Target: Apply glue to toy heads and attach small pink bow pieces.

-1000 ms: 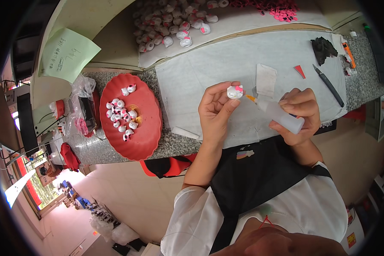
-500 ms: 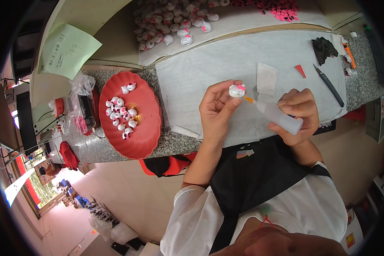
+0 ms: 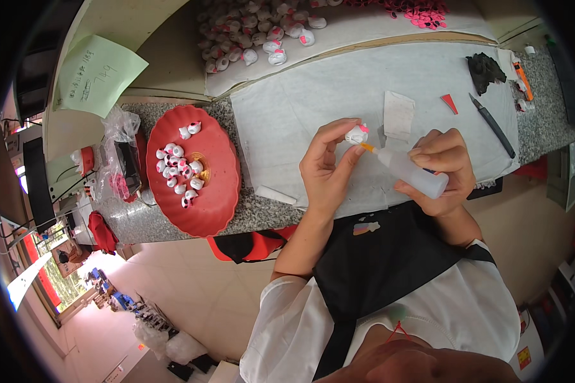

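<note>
Between the thumb and fingers of my left hand [image 3: 328, 163] is a small white figurine head [image 3: 356, 134] with a pink bow. My right hand [image 3: 446, 167] grips a translucent squeeze bottle [image 3: 415, 173], tilted so that its orange nozzle [image 3: 367, 147] points at the figurine head. The nozzle tip is at the head's lower edge; I cannot tell whether it touches. Left of my hands, a red scalloped plate [image 3: 227, 191] holds several similar white pieces [image 3: 172, 167] with pink and black parts.
White paper [image 3: 300, 96] covers the worktop. On it lie a folded white cloth [image 3: 399, 116], a red scrap [image 3: 450, 104], a craft knife [image 3: 493, 126] and a black rag [image 3: 485, 71]. Behind, a shelf holds piled white heads [image 3: 249, 56] and pink pieces [image 3: 421, 16]. A white tube [image 3: 275, 195] lies beside the plate.
My left hand has turned the figurine head slightly. The bottle in my right hand has shifted a little left, its nozzle staying close to the head.
</note>
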The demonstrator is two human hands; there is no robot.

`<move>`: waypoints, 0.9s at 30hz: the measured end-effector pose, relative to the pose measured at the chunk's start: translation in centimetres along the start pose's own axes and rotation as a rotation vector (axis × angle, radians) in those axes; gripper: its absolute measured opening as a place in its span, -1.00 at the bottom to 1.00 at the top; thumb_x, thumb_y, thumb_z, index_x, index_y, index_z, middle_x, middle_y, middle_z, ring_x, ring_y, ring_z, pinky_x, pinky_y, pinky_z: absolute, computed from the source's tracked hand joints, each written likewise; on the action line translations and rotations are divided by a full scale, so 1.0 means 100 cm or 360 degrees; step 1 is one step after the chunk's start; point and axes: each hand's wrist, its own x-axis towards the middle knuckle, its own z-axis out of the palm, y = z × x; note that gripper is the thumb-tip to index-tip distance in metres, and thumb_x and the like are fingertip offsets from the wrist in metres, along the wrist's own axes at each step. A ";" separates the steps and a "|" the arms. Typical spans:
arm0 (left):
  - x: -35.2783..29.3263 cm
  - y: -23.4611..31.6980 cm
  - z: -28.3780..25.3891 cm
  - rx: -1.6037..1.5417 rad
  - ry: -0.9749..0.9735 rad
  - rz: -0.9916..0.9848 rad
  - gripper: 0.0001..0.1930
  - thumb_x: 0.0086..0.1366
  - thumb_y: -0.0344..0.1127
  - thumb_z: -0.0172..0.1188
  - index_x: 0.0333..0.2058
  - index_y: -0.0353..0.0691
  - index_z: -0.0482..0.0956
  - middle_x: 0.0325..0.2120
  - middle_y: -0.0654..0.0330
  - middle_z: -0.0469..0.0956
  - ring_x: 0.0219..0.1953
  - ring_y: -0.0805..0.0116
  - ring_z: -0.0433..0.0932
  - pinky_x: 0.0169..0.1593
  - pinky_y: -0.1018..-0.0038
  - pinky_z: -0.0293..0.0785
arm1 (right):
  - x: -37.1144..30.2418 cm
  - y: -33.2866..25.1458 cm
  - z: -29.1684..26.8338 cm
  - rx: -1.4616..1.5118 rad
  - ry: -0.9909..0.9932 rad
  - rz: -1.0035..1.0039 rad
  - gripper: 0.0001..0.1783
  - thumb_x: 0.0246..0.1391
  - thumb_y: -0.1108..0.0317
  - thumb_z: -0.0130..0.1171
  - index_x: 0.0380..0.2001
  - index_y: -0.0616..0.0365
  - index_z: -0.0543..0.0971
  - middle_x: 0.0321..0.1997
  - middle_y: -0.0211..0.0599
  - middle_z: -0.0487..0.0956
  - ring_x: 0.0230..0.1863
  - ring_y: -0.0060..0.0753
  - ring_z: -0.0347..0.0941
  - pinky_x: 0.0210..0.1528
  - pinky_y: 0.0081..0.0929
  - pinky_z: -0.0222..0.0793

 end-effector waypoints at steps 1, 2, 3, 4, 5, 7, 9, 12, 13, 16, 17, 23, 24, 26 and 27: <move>0.000 0.000 0.000 0.0019 0.0005 0.0013 -0.68 -0.07 -0.65 0.04 -0.26 -0.39 0.31 -0.24 0.00 0.34 -0.17 0.32 0.33 -0.11 0.52 0.25 | 0.000 0.000 -0.001 0.0009 -0.0014 0.0024 -0.52 -0.59 0.55 0.34 -0.43 0.23 0.39 -0.48 -0.26 0.31 -0.60 -0.55 0.26 -0.58 -0.67 0.17; 0.001 0.000 0.001 0.0019 0.0007 0.0012 -0.68 -0.07 -0.65 0.04 -0.26 -0.39 0.31 -0.24 0.00 0.34 -0.17 0.32 0.33 -0.11 0.52 0.25 | 0.000 -0.001 -0.001 0.0018 -0.0029 0.0048 -0.52 -0.59 0.55 0.34 -0.43 0.23 0.39 -0.49 -0.26 0.31 -0.60 -0.55 0.26 -0.58 -0.66 0.17; 0.001 0.001 0.002 -0.0006 0.0018 0.0024 -0.69 -0.07 -0.64 0.04 -0.26 -0.39 0.31 -0.24 0.00 0.34 -0.16 0.31 0.33 -0.10 0.52 0.24 | 0.000 0.000 -0.003 0.0019 -0.0029 0.0049 -0.52 -0.59 0.55 0.34 -0.43 0.23 0.39 -0.49 -0.26 0.31 -0.60 -0.55 0.26 -0.58 -0.66 0.17; 0.001 0.001 0.002 -0.0033 0.0030 0.0037 -0.69 -0.06 -0.64 0.04 -0.26 -0.39 0.31 -0.24 0.01 0.34 -0.15 0.31 0.33 -0.09 0.51 0.24 | 0.001 0.000 -0.004 0.0014 -0.0040 0.0031 -0.52 -0.58 0.55 0.33 -0.43 0.23 0.39 -0.48 -0.26 0.31 -0.60 -0.55 0.25 -0.59 -0.67 0.16; 0.002 0.002 0.002 -0.0033 0.0030 0.0038 -0.69 -0.06 -0.64 0.04 -0.26 -0.39 0.31 -0.24 0.01 0.34 -0.15 0.31 0.33 -0.09 0.51 0.24 | 0.002 0.000 -0.005 0.0009 -0.0053 0.0012 -0.52 -0.58 0.56 0.33 -0.43 0.23 0.38 -0.47 -0.26 0.30 -0.61 -0.56 0.25 -0.59 -0.67 0.15; 0.003 0.001 0.003 0.0001 0.0023 0.0048 -0.69 -0.07 -0.64 0.05 -0.27 -0.37 0.31 -0.24 0.02 0.34 -0.17 0.31 0.34 -0.11 0.52 0.25 | 0.001 -0.001 -0.006 0.0018 -0.0039 0.0043 -0.54 -0.56 0.57 0.31 -0.43 0.23 0.38 -0.46 -0.26 0.30 -0.60 -0.56 0.25 -0.58 -0.67 0.15; 0.002 0.001 0.003 -0.0041 0.0031 0.0002 -0.68 -0.07 -0.63 0.05 -0.26 -0.36 0.31 -0.24 0.02 0.34 -0.18 0.32 0.35 -0.11 0.52 0.25 | 0.001 -0.002 -0.009 0.0007 -0.0024 0.0068 -0.56 -0.53 0.58 0.29 -0.44 0.22 0.37 -0.45 -0.26 0.30 -0.59 -0.57 0.24 -0.56 -0.66 0.15; 0.003 0.006 0.003 -0.0201 0.0107 -0.0097 -0.68 -0.07 -0.64 0.04 -0.25 -0.34 0.30 -0.24 0.02 0.34 -0.19 0.36 0.35 -0.13 0.55 0.26 | 0.006 0.001 -0.016 0.0043 -0.0018 0.0190 -0.63 -0.46 0.60 0.24 -0.46 0.21 0.35 -0.43 -0.25 0.30 -0.55 -0.57 0.23 -0.50 -0.66 0.16; 0.003 0.008 0.003 -0.0303 0.0190 -0.0155 -0.68 -0.06 -0.66 0.03 -0.25 -0.33 0.30 -0.24 0.03 0.34 -0.18 0.39 0.34 -0.15 0.58 0.26 | 0.010 0.006 -0.021 0.0066 0.0044 0.0254 -0.66 -0.43 0.57 0.21 -0.47 0.20 0.33 -0.43 -0.25 0.29 -0.54 -0.54 0.21 -0.45 -0.63 0.16; 0.002 0.006 -0.003 -0.0406 0.0235 -0.0123 -0.67 -0.06 -0.63 0.04 -0.25 -0.32 0.28 -0.24 0.01 0.35 -0.23 0.41 0.37 -0.19 0.63 0.28 | 0.030 0.020 -0.033 0.0140 0.0218 0.0445 -0.75 -0.35 0.55 0.11 -0.50 0.19 0.30 -0.43 -0.27 0.29 -0.52 -0.54 0.22 -0.43 -0.64 0.19; 0.001 0.006 -0.004 -0.0408 0.0250 -0.0128 -0.67 -0.06 -0.63 0.05 -0.24 -0.32 0.28 -0.24 0.01 0.35 -0.25 0.42 0.38 -0.20 0.65 0.27 | 0.041 0.028 -0.038 0.0069 0.0134 0.0718 -0.77 -0.32 0.53 0.09 -0.49 0.20 0.31 -0.45 -0.30 0.30 -0.52 -0.57 0.24 -0.47 -0.66 0.20; 0.002 0.007 0.003 -0.0496 0.0179 -0.0125 -0.67 -0.06 -0.63 0.04 -0.25 -0.35 0.28 -0.25 0.00 0.35 -0.23 0.40 0.37 -0.17 0.61 0.27 | 0.093 0.099 -0.060 -0.1229 -0.0152 0.0765 -0.80 -0.25 0.39 0.08 -0.47 0.23 0.39 -0.59 -0.27 0.40 -0.51 -0.40 0.34 -0.47 -0.50 0.28; 0.003 0.006 0.004 -0.0525 0.0129 -0.0124 -0.67 -0.06 -0.63 0.04 -0.25 -0.35 0.28 -0.25 0.00 0.35 -0.23 0.40 0.37 -0.17 0.61 0.27 | 0.093 0.110 -0.065 -0.1620 -0.0116 0.0406 -0.78 -0.27 0.35 0.10 -0.50 0.25 0.40 -0.57 -0.19 0.42 -0.49 -0.28 0.36 -0.43 -0.42 0.29; 0.004 0.001 0.007 -0.0412 0.0141 -0.0116 -0.68 -0.01 -0.57 0.01 -0.21 -0.35 0.26 -0.25 0.03 0.33 -0.21 0.34 0.35 -0.12 0.42 0.30 | 0.094 0.138 -0.066 -0.1882 -0.0221 0.0463 -0.74 -0.33 0.29 0.12 -0.54 0.24 0.44 -0.50 -0.08 0.43 -0.43 -0.09 0.35 -0.36 -0.30 0.27; 0.005 -0.002 0.008 -0.0378 0.0143 -0.0084 -0.68 0.00 -0.57 -0.01 -0.20 -0.36 0.25 -0.25 0.03 0.34 -0.21 0.35 0.35 -0.12 0.43 0.30 | 0.092 0.140 -0.060 -0.1935 -0.0220 0.0508 -0.77 -0.35 0.28 0.11 -0.56 0.20 0.46 -0.49 -0.10 0.44 -0.40 -0.12 0.36 -0.35 -0.29 0.28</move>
